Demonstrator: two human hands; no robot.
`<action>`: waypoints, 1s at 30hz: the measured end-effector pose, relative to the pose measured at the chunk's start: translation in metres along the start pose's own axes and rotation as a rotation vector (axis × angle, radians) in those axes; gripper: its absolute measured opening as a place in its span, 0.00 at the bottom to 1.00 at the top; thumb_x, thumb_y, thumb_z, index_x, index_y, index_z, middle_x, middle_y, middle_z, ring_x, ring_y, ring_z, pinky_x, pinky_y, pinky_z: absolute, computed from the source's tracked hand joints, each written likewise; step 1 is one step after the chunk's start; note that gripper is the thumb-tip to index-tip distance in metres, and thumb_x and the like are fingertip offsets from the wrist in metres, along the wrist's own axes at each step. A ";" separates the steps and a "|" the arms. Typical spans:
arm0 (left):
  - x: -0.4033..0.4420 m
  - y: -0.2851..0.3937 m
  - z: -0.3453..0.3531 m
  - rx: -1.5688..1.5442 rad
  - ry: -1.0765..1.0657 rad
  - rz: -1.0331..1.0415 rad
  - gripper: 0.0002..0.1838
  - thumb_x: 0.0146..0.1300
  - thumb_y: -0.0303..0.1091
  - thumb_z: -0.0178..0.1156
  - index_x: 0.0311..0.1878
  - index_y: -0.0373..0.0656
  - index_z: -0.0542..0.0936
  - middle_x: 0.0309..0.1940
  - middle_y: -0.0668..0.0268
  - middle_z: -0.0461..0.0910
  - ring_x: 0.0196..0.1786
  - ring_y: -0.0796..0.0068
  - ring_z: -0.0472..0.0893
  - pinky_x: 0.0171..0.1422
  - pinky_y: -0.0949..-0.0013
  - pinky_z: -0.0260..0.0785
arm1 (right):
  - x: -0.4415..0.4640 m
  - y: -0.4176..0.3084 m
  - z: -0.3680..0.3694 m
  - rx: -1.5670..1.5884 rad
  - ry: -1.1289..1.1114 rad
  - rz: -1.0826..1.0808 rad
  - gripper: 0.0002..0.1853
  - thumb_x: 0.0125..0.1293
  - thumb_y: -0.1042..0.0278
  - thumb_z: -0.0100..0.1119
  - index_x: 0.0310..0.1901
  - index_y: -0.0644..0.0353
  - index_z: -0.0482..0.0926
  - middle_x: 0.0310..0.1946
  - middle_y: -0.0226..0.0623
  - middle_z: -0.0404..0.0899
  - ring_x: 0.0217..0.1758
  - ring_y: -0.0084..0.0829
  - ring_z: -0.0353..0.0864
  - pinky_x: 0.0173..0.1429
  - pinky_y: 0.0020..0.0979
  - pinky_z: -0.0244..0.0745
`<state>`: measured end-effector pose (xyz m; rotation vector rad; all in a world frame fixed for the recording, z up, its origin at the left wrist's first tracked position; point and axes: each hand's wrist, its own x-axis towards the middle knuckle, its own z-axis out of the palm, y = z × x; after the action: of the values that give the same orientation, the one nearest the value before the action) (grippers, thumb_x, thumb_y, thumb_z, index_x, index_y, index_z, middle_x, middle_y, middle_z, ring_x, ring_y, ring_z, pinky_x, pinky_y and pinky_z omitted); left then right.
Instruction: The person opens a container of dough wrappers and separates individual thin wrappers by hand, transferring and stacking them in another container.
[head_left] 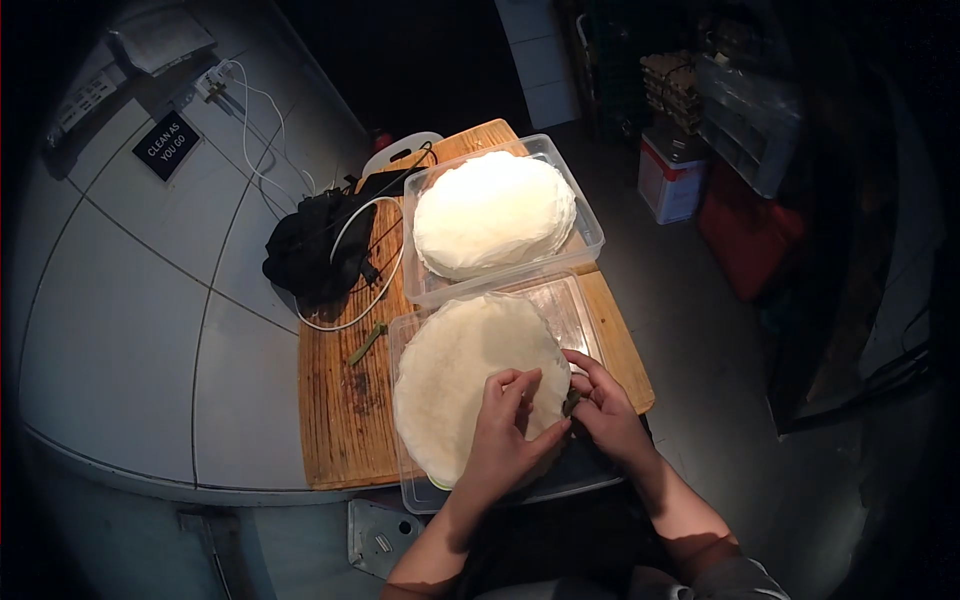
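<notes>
A round, thin, pale sheet like a wrapper lies over a clear plastic lid or shallow tray close to me. My left hand is over the sheet's right part, its fingers curved and its thumb apart, with nothing visible between them. At the sheet's right edge, my right hand has its fingers bent around a small dark green piece, partly hidden by the fingertips. Just beyond, a clear plastic box holds a thick stack of similar pale round sheets, brightly lit.
Both containers rest on a wooden table. A green strip lies on its left side, near a black bag and a white cable. Tiled wall borders the left; a white-and-red box stands on the floor at right.
</notes>
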<state>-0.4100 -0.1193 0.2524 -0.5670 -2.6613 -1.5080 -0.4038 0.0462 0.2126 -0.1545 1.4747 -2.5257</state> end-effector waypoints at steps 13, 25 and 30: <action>-0.004 -0.010 -0.004 -0.066 -0.044 0.029 0.06 0.58 0.21 0.64 0.39 0.36 0.82 0.47 0.60 0.77 0.43 0.75 0.81 0.43 0.75 0.76 | -0.002 -0.001 0.006 -0.095 0.009 -0.046 0.39 0.60 0.87 0.51 0.73 0.62 0.49 0.60 0.43 0.70 0.62 0.28 0.72 0.64 0.28 0.68; -0.021 0.005 -0.057 0.228 -0.345 0.043 0.27 0.48 0.32 0.73 0.53 0.42 0.78 0.55 0.59 0.71 0.60 0.56 0.71 0.66 0.60 0.63 | -0.003 -0.001 0.006 -0.047 0.020 -0.065 0.38 0.64 0.83 0.53 0.73 0.63 0.47 0.62 0.44 0.70 0.65 0.30 0.70 0.68 0.30 0.63; -0.054 0.004 -0.090 0.312 -0.460 -0.094 0.28 0.46 0.31 0.74 0.54 0.44 0.80 0.53 0.62 0.72 0.60 0.60 0.70 0.64 0.62 0.64 | -0.002 0.000 0.007 -0.021 0.038 -0.048 0.38 0.65 0.82 0.54 0.73 0.63 0.47 0.62 0.44 0.70 0.64 0.29 0.70 0.68 0.30 0.63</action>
<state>-0.3722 -0.2086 0.2926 -0.8618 -3.2199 -1.0387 -0.4003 0.0410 0.2158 -0.1477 1.5296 -2.5653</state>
